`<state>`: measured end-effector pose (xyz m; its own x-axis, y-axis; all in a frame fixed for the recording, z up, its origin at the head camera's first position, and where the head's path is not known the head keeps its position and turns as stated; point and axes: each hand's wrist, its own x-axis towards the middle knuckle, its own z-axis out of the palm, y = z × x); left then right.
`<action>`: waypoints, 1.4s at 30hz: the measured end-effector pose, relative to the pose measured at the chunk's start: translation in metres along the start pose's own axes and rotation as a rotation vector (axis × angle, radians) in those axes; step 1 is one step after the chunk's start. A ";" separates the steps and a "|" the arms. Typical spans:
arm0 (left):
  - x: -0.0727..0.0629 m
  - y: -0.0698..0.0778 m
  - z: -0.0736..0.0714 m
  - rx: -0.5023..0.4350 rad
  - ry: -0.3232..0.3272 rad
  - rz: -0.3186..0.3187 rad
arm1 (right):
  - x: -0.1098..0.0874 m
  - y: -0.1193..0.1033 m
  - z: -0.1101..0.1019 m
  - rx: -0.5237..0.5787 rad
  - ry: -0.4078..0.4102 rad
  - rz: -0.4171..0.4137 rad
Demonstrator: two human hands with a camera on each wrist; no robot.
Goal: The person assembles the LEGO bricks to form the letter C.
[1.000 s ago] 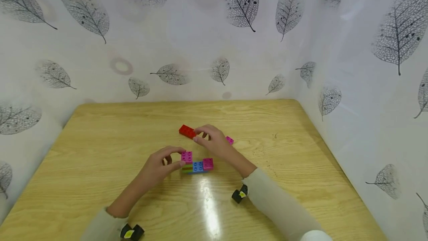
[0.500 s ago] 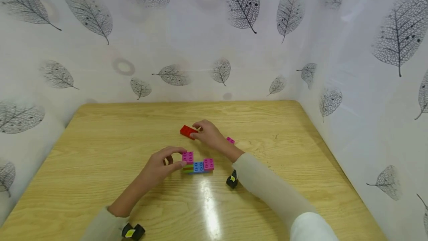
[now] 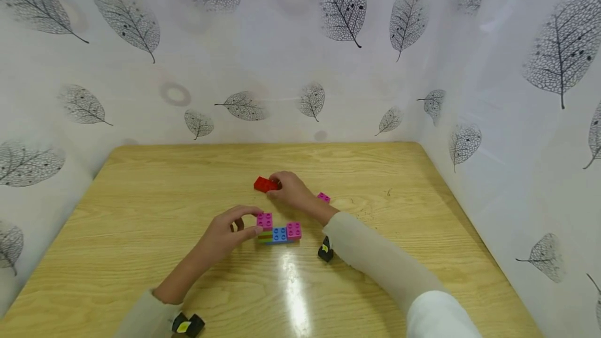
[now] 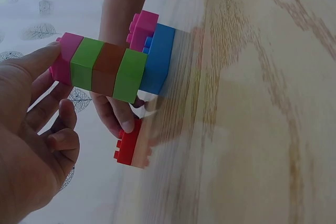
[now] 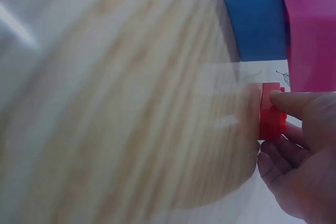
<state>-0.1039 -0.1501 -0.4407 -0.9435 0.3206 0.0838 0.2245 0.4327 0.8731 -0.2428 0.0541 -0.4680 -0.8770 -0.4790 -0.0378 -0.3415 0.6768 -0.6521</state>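
My left hand (image 3: 223, 231) pinches the top pink brick (image 3: 265, 220) of a small tower between thumb and fingers. Under that brick, in the left wrist view, come a green brick (image 4: 86, 64), a brown brick (image 4: 108, 67) and another green brick (image 4: 130, 74). The tower stands on one end of a long blue brick (image 4: 160, 59), whose other end carries a second pink brick (image 3: 293, 230). Behind this build, my right hand (image 3: 292, 191) grips the right end of a long red brick (image 3: 263, 184) lying studs up on the table.
A loose pink brick (image 3: 323, 197) lies just right of the right forearm, partly covered by it. The wooden table (image 3: 164, 181) ends at a leaf-patterned covering (image 3: 272, 56) at the back and sides. Each wrist carries a small black device (image 3: 326, 250).
The right hand has moved slightly left, and its thumb and fingers have taken hold of the red brick, which has turned a little. The left hand keeps its hold on the tower.
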 end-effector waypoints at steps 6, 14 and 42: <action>0.000 0.002 -0.001 0.001 0.000 -0.012 | -0.003 0.000 -0.001 0.002 -0.005 0.004; 0.000 0.000 -0.001 0.005 -0.006 -0.010 | -0.016 -0.001 -0.008 -0.014 0.012 -0.009; -0.001 0.001 -0.001 -0.015 -0.007 -0.030 | -0.097 -0.002 -0.041 0.067 0.104 -0.337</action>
<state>-0.1032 -0.1505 -0.4393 -0.9480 0.3136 0.0542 0.1924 0.4293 0.8824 -0.1713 0.1221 -0.4316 -0.7497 -0.6073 0.2629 -0.5976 0.4508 -0.6631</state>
